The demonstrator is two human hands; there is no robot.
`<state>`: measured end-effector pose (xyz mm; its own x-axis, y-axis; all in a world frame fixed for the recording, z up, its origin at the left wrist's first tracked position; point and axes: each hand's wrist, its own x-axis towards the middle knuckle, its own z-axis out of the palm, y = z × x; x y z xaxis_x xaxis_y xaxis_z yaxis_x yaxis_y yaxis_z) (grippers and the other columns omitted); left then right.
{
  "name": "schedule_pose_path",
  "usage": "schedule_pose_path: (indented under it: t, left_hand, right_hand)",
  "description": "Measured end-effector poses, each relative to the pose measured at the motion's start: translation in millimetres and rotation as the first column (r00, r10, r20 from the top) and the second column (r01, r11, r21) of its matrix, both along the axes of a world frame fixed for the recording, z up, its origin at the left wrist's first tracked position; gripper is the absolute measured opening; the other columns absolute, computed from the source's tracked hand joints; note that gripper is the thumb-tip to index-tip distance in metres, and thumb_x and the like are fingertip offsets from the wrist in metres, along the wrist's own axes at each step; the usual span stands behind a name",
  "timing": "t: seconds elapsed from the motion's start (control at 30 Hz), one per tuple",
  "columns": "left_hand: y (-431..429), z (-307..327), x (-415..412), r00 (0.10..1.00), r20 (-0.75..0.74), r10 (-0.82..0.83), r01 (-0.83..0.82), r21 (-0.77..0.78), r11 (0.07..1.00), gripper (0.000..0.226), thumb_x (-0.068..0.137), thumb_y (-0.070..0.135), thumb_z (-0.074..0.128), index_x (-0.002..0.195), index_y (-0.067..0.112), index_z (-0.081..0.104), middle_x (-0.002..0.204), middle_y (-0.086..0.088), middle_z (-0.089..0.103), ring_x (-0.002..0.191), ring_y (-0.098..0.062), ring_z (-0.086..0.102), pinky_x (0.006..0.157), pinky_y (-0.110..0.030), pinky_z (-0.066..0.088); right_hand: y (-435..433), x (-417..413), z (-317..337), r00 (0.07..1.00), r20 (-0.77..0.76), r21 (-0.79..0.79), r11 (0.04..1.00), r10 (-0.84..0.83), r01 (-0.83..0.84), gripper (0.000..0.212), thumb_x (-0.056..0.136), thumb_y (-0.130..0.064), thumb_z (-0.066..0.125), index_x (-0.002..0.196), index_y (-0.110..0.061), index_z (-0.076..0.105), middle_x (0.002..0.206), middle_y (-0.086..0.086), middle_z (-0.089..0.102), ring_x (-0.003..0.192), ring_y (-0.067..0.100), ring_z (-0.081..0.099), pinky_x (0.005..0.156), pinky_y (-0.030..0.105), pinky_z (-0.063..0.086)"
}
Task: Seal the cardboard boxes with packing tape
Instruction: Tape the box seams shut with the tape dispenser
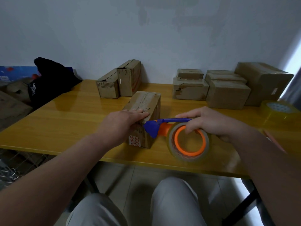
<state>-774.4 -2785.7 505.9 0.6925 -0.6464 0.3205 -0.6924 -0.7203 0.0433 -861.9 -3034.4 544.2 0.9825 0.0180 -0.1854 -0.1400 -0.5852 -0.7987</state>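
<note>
A person seated at a yellow worktop point(73, 124) works on the cardboard box point(146, 101) at the centre of the frame, apparently midway through sealing it. The left hand point(128, 119) lies on the near end of the box top, its fingers point(141, 114) straight and pressed flat. The right hand point(210, 123) grips a blue-and-orange tape dispenser point(153, 128), fingers curled round its handle and into the core of the clear tape roll point(187, 156), the cutter head touching the box's near upper edge. A glossy strip seems to run along the top seam, suggesting this length is laid and ready to be cut or turned down the end face; that cannot be confirmed. Two boxes point(119, 82) stand behind it, upper centre, with seams that look open and probably await tape. A cluster of boxes point(228, 90) at the upper right may be finished, though their tape is hard to make out. A spare roll point(276, 110) sits at the right edge.
</note>
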Motion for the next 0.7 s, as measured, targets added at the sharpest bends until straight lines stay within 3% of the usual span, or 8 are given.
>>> schedule_pose_path:
  t: [0.17,0.27,0.4,0.47,0.53,0.6,0.7]
  left_hand:
    - [2.9,-0.8,1.9,1.0,0.019,-0.013,0.013,-0.016,1.0,0.057,0.094,0.025,0.055,0.141,0.045,0.03,0.147,0.016,0.037,0.133,-0.012,0.04,0.103,-0.033,0.038]
    - [3.8,0.7,0.7,1.0,-0.005,0.004,-0.004,-0.055,0.998,0.05,0.095,0.028,0.051,0.14,0.045,0.035,0.144,0.013,0.044,0.128,-0.015,0.046,0.097,-0.032,0.041]
    - [4.2,4.2,-1.3,1.0,-0.026,0.015,-0.017,-0.091,0.996,0.04,0.095,0.029,0.051,0.134,0.038,0.049,0.129,0.003,0.06,0.111,-0.02,0.058,0.085,-0.036,0.05]
    - [3.3,7.1,-2.1,0.999,-0.025,0.024,-0.027,-0.143,0.989,0.032,0.095,0.028,0.051,0.126,0.033,0.058,0.12,0.0,0.065,0.104,-0.02,0.061,0.08,-0.036,0.052]
    - [0.7,13.9,-1.2,0.999,-0.006,0.032,-0.033,-0.159,0.987,0.029,0.095,0.025,0.052,0.122,0.028,0.063,0.114,-0.002,0.067,0.1,-0.021,0.062,0.077,-0.031,0.05]
    - [-0.9,27.4,0.5,0.999,0.003,0.035,-0.034,-0.185,0.982,0.027,0.095,0.021,0.054,0.119,0.025,0.066,0.109,-0.004,0.068,0.095,-0.02,0.063,0.077,-0.029,0.05]
    - [-0.2,56.5,4.6,0.998,0.057,0.003,0.012,-0.275,0.961,0.023,0.092,0.016,0.057,0.109,0.022,0.071,0.095,0.004,0.07,0.073,-0.004,0.057,0.066,-0.011,0.04]
  right_hand:
    - [6.7,3.4,-4.6,0.993,-0.088,-0.238,0.967,0.072,-0.091,0.051,0.071,-0.025,0.077,0.119,-0.033,0.062,0.102,-0.02,0.053,0.098,0.004,0.047,0.07,0.02,0.035]
    - [2.3,3.1,-9.4,0.992,0.076,-0.227,0.968,-0.097,0.112,0.06,0.069,-0.031,0.079,0.125,-0.033,0.059,0.117,-0.01,0.051,0.104,0.01,0.046,0.068,0.02,0.037]
    - [-4.8,4.0,-17.6,0.921,0.324,-0.33,0.887,-0.215,0.323,0.077,0.071,-0.054,0.075,0.139,-0.033,0.045,0.116,-0.008,0.053,0.088,0.007,0.045,0.058,0.015,0.032]
    - [-3.9,4.9,-28.0,0.917,0.342,-0.394,0.854,-0.208,0.34,0.069,0.085,-0.049,0.064,0.146,-0.033,0.035,0.111,-0.003,0.058,0.08,0.006,0.053,0.061,0.017,0.039]
    - [-2.2,7.4,-40.4,0.934,0.296,-0.501,0.8,-0.201,0.331,0.064,0.095,-0.033,0.054,0.15,-0.032,0.023,0.129,0.01,0.05,0.104,0.018,0.055,0.081,0.027,0.045]
    - [0.7,7.4,-48.9,0.947,0.228,-0.584,0.747,-0.225,0.318,0.067,0.096,-0.022,0.05,0.152,-0.033,0.015,0.141,0.01,0.038,0.124,0.026,0.043,0.093,0.037,0.044]
    - [4.0,6.5,-54.0,0.963,0.181,-0.654,0.707,-0.201,0.27,0.072,0.092,-0.013,0.054,0.151,-0.033,0.017,0.126,0.005,0.045,0.108,0.024,0.051,0.082,0.037,0.051]
